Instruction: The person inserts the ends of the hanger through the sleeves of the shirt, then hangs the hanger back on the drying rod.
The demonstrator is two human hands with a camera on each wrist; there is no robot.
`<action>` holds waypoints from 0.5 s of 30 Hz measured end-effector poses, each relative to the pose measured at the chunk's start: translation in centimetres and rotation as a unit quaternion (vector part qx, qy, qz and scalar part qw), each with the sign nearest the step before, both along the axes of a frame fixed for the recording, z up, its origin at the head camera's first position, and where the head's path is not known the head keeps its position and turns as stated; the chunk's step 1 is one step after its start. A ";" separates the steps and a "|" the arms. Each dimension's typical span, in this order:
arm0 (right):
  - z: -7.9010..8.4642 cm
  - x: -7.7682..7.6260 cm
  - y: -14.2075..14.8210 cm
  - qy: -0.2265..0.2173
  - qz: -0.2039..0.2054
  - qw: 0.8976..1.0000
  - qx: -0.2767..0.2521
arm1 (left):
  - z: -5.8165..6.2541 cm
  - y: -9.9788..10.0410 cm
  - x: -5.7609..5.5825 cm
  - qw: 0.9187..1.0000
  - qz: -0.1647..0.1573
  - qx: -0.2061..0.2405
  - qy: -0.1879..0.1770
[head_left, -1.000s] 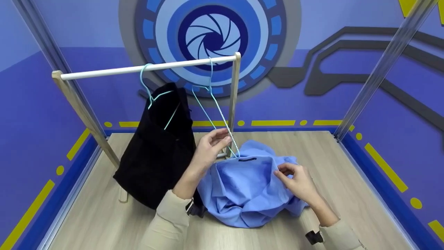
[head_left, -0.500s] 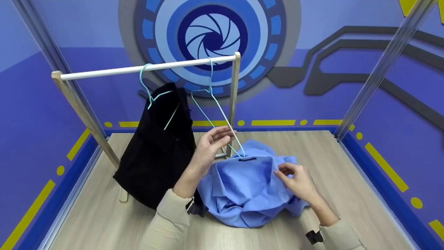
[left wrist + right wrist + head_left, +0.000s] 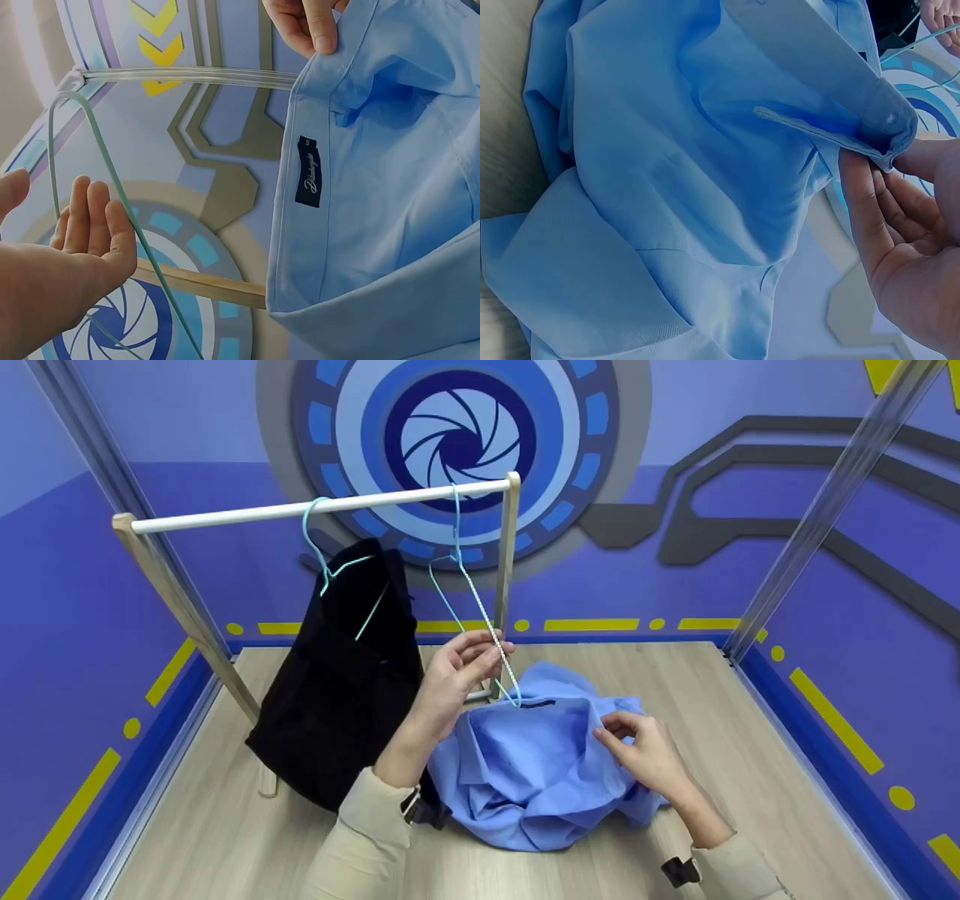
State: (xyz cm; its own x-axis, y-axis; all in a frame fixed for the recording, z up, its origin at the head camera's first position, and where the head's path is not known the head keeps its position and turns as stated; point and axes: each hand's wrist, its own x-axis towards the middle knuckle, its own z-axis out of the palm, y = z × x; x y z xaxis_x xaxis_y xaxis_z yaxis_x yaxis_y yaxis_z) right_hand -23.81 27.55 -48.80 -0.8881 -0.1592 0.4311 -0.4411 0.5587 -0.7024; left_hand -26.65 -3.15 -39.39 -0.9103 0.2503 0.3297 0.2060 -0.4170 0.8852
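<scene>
In the head view a light blue shirt [image 3: 532,780] lies bunched on the table, its neckband held up and spread. My right hand [image 3: 907,232] pinches the band's edge between thumb and fingers, beside a small button. Inside the band is a dark label [image 3: 308,171]. My left hand [image 3: 79,240] is at a pale green wire hanger [image 3: 109,161], its fingers behind one wire and the thumb spread apart. That hanger hooks over the white rail [image 3: 360,501], and its lower corner overlaps the band's rim near the label.
A black garment [image 3: 330,720] hangs on a second hanger [image 3: 309,540] to the left, close to my left forearm. The rack's wooden posts [image 3: 184,615] stand on the wood-grain table [image 3: 720,697]. Blue patterned walls and clear corner posts enclose the workspace.
The held hanger first swings slightly right, then back left, its lower corner dipping to the band's rim. My left fingers shift a little rightward. My right hand and the shirt stay put.
</scene>
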 end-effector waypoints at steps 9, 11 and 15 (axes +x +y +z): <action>-0.2 -0.2 0.2 -0.006 0.001 1.000 0.000 | 0.3 -0.2 0.0 0.998 0.058 -0.026 -0.008; -0.2 -0.2 0.2 -0.004 0.002 1.000 -0.001 | 0.4 -0.4 0.0 0.997 0.069 -0.033 -0.010; -0.1 0.0 0.1 0.001 0.000 1.000 0.001 | 0.5 -0.8 0.1 0.995 0.083 -0.049 -0.006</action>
State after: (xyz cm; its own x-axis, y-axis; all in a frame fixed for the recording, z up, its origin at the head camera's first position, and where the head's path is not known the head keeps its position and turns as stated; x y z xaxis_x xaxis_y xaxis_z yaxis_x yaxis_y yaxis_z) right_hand -23.86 27.64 -48.89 -0.8876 -0.1595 0.4322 -0.4418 0.5604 -0.7005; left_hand -26.58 -3.97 -38.85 -0.9455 0.1258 0.3003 0.2545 -0.2895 0.9227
